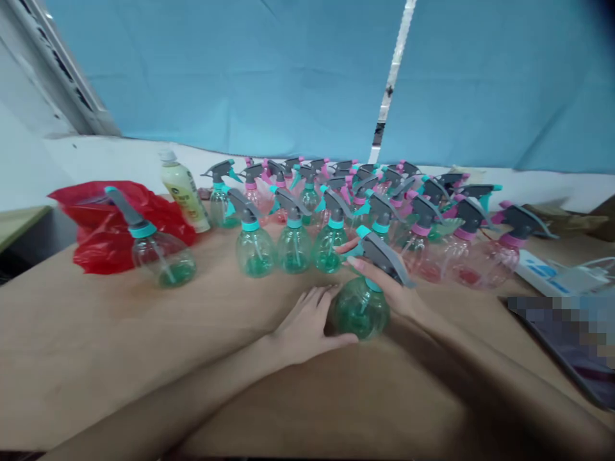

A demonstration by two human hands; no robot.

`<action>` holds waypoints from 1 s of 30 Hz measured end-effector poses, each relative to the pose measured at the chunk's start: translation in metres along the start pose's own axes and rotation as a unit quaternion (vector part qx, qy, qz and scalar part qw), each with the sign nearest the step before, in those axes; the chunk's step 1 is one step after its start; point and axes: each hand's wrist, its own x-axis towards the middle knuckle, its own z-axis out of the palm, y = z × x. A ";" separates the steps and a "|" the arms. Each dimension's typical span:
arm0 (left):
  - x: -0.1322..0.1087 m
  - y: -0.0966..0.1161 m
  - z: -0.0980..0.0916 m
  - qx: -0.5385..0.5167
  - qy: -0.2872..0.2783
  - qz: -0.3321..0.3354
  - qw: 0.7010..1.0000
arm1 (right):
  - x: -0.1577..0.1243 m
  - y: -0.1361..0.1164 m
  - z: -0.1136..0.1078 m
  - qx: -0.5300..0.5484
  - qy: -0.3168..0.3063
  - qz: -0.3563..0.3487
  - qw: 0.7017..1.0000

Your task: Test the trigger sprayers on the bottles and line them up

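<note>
A round, clear-green spray bottle (361,312) with a grey and turquoise trigger head stands slightly tilted in front of me. My right hand (391,288) grips it at the neck, its fingers reaching past the trigger head. Around the left side of the bottle's body curves my left hand (307,323), thumb in front and fingers behind. Just beyond stand three similar green spray bottles (294,251) in a row, with some green showing at their bottoms. Another green spray bottle (163,256) sits apart at the left, its head leaning.
Several pink spray bottles (454,253) crowd the back and right. At left are a red plastic bag (96,224) and a pale labelled bottle (185,192). A power strip (542,272) and a dark flat device (562,352) lie rightward. Blue sheeting (288,77) hangs behind the wooden table (96,352).
</note>
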 end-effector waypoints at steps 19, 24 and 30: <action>-0.115 -0.029 -0.078 0.042 0.288 -0.065 0.954 | 0.029 -0.035 0.170 0.015 -0.125 -0.074 0.989; -0.130 -0.047 -0.090 0.059 0.309 -0.098 0.944 | 0.045 -0.037 0.190 -0.034 -0.162 -0.084 0.983; -0.132 -0.076 -0.110 0.161 0.337 -0.076 0.925 | 0.061 -0.046 0.175 -0.139 -0.216 -0.102 0.961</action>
